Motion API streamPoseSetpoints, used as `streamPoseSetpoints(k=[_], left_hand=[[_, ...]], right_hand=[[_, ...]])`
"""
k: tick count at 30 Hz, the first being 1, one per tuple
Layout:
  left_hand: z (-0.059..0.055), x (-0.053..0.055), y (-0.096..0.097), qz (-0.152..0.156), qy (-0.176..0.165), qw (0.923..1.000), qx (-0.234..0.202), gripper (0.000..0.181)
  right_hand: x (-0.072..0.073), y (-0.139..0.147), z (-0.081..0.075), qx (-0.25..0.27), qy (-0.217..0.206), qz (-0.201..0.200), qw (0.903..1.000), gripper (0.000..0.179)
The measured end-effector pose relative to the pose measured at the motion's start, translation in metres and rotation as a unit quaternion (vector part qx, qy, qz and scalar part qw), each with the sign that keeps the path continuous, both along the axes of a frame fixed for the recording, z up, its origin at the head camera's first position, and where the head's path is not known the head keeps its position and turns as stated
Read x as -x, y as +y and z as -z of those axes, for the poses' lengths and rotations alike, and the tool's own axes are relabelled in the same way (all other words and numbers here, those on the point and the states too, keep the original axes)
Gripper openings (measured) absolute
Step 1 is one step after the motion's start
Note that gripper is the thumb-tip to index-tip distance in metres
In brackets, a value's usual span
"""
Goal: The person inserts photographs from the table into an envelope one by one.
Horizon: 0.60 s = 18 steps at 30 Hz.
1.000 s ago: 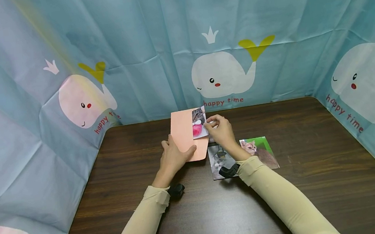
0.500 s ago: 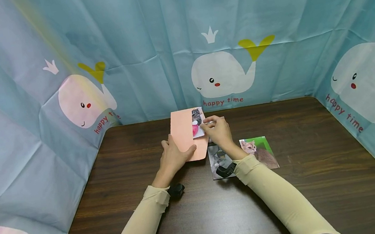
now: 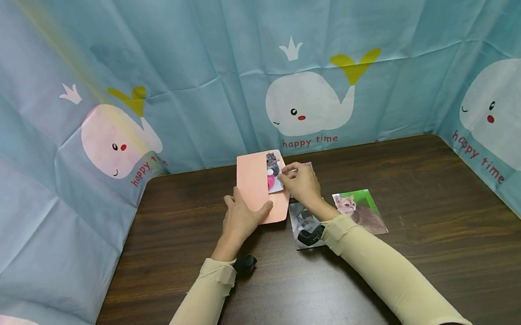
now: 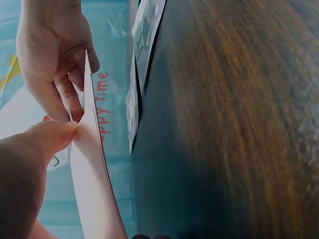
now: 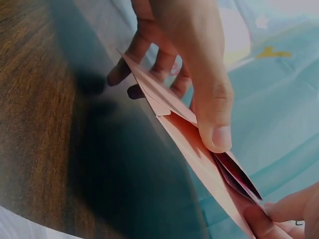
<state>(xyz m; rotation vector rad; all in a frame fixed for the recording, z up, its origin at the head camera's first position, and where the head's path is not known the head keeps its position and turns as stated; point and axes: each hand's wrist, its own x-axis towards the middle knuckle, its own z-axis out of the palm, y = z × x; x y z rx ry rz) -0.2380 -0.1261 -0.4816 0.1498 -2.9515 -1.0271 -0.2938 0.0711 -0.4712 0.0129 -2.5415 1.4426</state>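
Note:
A pink envelope [image 3: 251,177] is held raised at the back of the table, its open side facing right. My left hand [image 3: 242,219] grips its lower part, thumb over the front and fingers behind, as the right wrist view shows. Partly inside the envelope is a photo [image 3: 272,162] of a tabby cat with a bright pink patch. The fingers of my right hand [image 3: 304,185] pinch the photo's outer edge at the envelope's mouth. In the right wrist view the envelope's mouth gapes around the dark photo edge [image 5: 234,174].
On the dark wooden table [image 3: 277,301] lie a grey cat photo [image 3: 300,233], partly under my right wrist, and a cat photo with a green background [image 3: 366,212]. Another photo [image 3: 309,165] peeks out behind my right hand. A blue whale-print curtain [image 3: 215,114] encloses the table.
My right hand has moved slightly left, and the tabby photo has slid further into the envelope. The left hand and envelope have stayed nearly still.

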Motion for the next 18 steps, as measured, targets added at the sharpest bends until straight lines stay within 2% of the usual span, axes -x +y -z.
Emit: streamPoseSetpoints(k=[8,15,18], left_hand=[[-0.0005,-0.0006,0.0009,0.001,0.005,1.0000,-0.004,0.127],[-0.0016,-0.0012,0.0015,-0.001,0.008,1.0000,-0.002,0.129],[-0.0025,-0.0019,0.0020,0.000,0.008,1.0000,0.000,0.128]], right_hand=[[0.0007,-0.0016,-0.0016,-0.014,-0.015,0.009,0.9997,0.021],[0.0014,-0.0052,-0.0038,-0.005,-0.001,-0.010,0.9999,0.020],[0.0018,-0.0073,-0.0044,-0.019,0.004,-0.013,0.9997,0.020]])
